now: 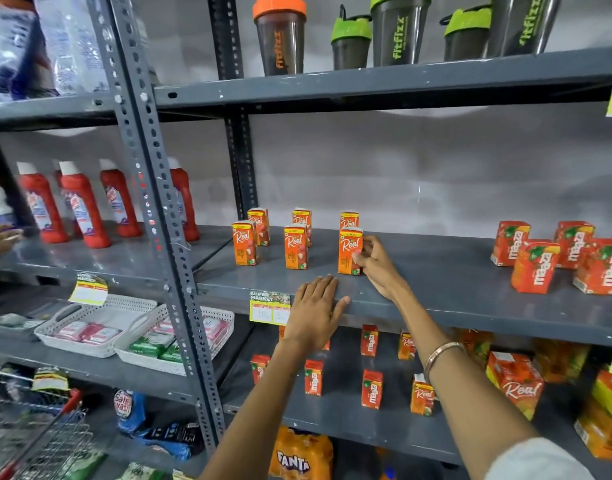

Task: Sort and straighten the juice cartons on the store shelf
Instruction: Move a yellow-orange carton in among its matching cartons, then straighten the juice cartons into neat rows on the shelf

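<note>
My right hand (373,261) has its fingers (361,252) wrapped around the right side of a small orange Real carton (349,251), grasping it as it stands upright on the grey metal shelf (436,271); the word "Real" runs in white script across its glossy front, above a picture of fruit. Just behind my fingers stands another Real carton (349,220), and to the left of them four more Real cartons (295,247) stand in two short files, all upright rectangular boxes with flat folded tops. My left hand (315,310) lies flat and released, palm down, over the front lip of the shelf below and left of the held carton, holding nothing, its fingers (327,285) spread on the smooth painted metal. Just left of that hand a price tag (270,306) headed "SUPER MARKET" hangs from the shelf edge; the handwritten figures on it are too faint to read. Well to the right of my right fingers, red and orange Maaza cartons (534,266) stand in a loose cluster, some turned at angles, the name printed sideways in white. Below my wrists, on the lower shelf (332,410), small Maaza and Real cartons are mixed together, well apart from one another, and beneath them sits a shrink-wrapped orange Fanta pack (297,459). Above my hands, dark translucent shaker bottles (398,32) marked "fitfizz" carry green or orange lids. A thin metal bangle (443,353) circles my right wrist.
</note>
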Demonstrator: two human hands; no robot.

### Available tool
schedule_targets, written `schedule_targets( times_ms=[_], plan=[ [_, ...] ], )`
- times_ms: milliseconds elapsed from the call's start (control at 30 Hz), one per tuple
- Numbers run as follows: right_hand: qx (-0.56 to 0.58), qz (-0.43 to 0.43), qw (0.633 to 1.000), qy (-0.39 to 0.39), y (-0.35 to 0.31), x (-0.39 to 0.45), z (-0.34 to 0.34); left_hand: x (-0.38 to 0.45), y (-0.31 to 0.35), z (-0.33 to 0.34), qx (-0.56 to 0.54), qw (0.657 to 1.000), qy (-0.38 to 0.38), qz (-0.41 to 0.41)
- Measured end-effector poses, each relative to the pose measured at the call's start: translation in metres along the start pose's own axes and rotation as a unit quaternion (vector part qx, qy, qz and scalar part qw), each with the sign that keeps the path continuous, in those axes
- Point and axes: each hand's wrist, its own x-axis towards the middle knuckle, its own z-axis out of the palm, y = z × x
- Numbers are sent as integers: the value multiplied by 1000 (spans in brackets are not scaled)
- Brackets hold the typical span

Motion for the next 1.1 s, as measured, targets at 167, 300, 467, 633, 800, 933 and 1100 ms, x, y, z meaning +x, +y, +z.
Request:
schedule_targets(
  times_ms=[167,300,467,633,800,933,1100],
  plan=[
    [-27,-4,1000,4,2,3,-3,2,4,5,-11,1000,11,11],
    [-66,-7,997,27,5,3,-12,10,12,-6,-76,997,-25,12],
    [-137,-22,990,39,21,-6,-20,19,-4,-35,-366,917,83,-137],
    [-175,6,984,18,29,-7,-16,35,-47,-53,-305,918,53,-247],
    [-222,3,974,35,28,-4,-19,44,-47,-51,-254,943,-32,-211],
    [-232,1,972,44,26,-6,-21,47,-53,-50,-254,948,-27,-191],
    [-249,-2,968,36,22,-12,-20,47,-60,-46,-244,953,-31,-179]
  ],
)
